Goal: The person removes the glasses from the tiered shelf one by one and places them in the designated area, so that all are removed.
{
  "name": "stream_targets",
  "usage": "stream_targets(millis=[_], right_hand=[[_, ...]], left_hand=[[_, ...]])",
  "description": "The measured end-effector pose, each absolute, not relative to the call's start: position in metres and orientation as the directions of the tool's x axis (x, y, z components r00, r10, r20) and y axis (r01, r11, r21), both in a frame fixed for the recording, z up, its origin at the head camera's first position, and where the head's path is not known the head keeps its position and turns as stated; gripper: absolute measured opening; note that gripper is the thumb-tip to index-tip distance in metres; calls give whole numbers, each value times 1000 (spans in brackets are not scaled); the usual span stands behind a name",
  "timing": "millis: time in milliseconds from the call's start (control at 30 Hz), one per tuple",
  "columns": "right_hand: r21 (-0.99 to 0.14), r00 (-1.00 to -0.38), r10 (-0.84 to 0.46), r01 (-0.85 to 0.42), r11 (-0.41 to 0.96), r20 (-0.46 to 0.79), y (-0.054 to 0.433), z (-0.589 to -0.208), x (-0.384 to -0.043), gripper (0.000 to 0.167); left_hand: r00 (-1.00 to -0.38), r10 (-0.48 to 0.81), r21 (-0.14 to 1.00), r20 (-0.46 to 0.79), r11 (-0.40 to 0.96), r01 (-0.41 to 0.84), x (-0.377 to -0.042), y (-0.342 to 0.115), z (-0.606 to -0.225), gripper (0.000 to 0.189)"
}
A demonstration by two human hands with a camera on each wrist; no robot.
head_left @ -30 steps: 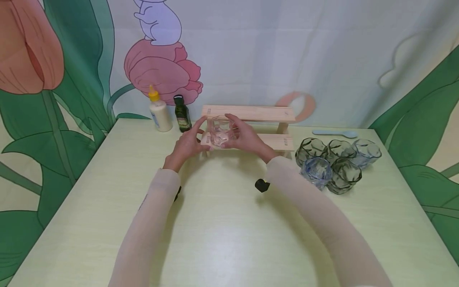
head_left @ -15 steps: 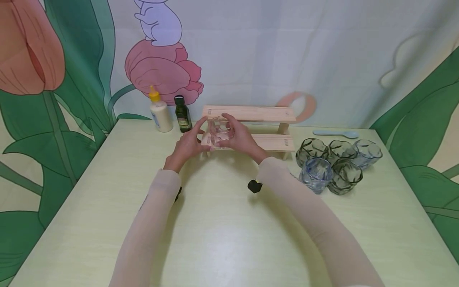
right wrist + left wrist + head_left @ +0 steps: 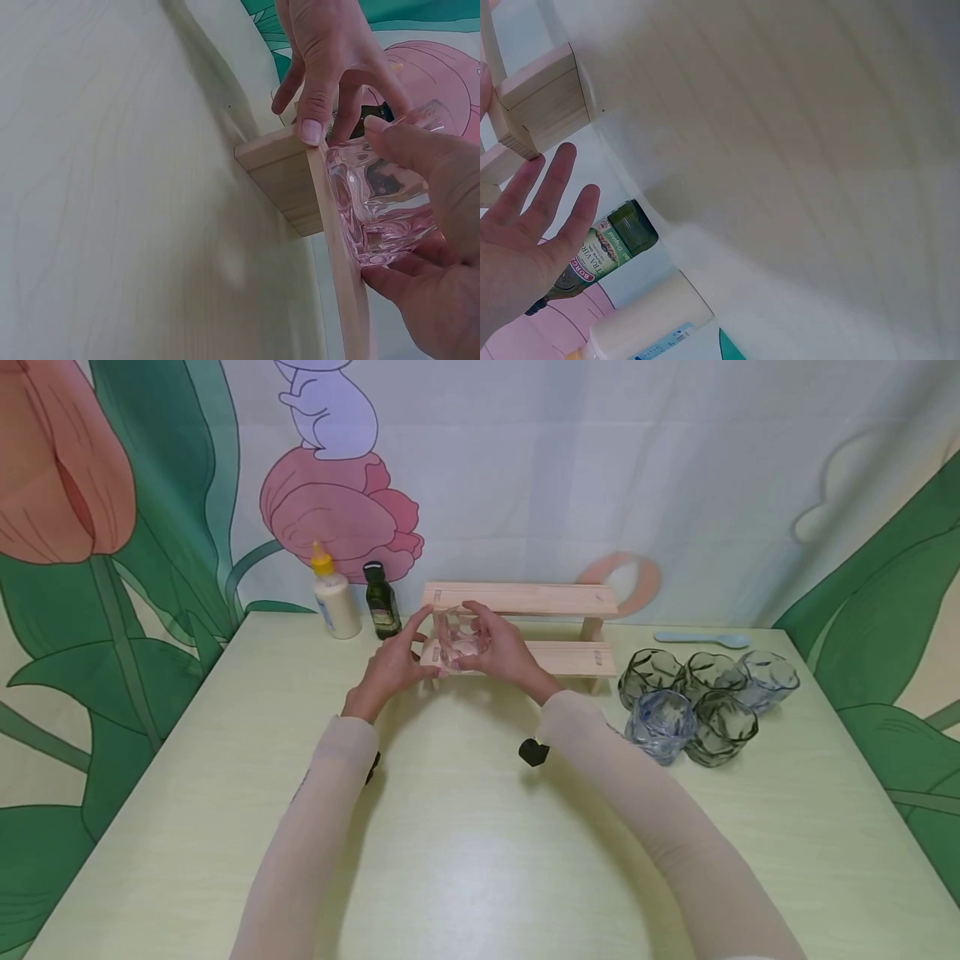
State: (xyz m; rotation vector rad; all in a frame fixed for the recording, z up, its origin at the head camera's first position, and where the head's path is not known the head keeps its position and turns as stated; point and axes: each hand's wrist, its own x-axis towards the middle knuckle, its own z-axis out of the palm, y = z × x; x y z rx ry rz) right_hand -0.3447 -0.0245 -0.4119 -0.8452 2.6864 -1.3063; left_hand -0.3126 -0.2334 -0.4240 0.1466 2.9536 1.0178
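A clear pinkish drinking glass [image 3: 459,642] stands on the left end of the lower step of a two-tier wooden rack [image 3: 547,656]. My right hand [image 3: 510,652] holds it from the right side, thumb and fingers around its wall, as the right wrist view shows with the glass [image 3: 382,202] against the board. At the rack's left end is my left hand [image 3: 393,660], its thumb [image 3: 311,127] on the board's corner and its index finger reaching beside the glass. In the left wrist view its other fingers [image 3: 555,180] are extended near the rack's end.
Left of the rack stand a dark green bottle [image 3: 382,602] and a cream bottle with a yellow nozzle [image 3: 337,597]. Several faceted glasses, grey [image 3: 722,727] and bluish [image 3: 662,725], cluster at the right. A pale blue spoon [image 3: 701,639] lies behind them, near the patterned curtain.
My right hand has shifted slightly left, further around the glass, and then stayed there. The left hand and the glass have kept about the same place.
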Motion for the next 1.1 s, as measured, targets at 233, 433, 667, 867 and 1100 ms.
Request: stream_targets(millis=[233, 433, 667, 867, 1100], right_hand=[[-749, -846, -497, -452, 484, 190, -14, -410, -340, 91], [-740, -848, -498, -452, 497, 183, 1, -401, -336, 91], [-727, -849, -487, -465, 506, 204, 25, -390, -335, 93], [-738, -859, -471, -450, 503, 203, 56, -388, -331, 94], [-712, -876, -423, -449, 540, 231, 100, -380, -322, 93]], left_hand=[[-996, 89, 627, 3, 776, 71, -313, -232, -426, 105], [-996, 85, 629, 6, 774, 70, -314, -231, -425, 105], [-996, 82, 618, 18, 783, 76, -315, -231, -425, 107], [-996, 87, 622, 11, 779, 75, -315, -232, -425, 107], [-997, 83, 628, 4, 775, 67, -314, -233, -426, 108]])
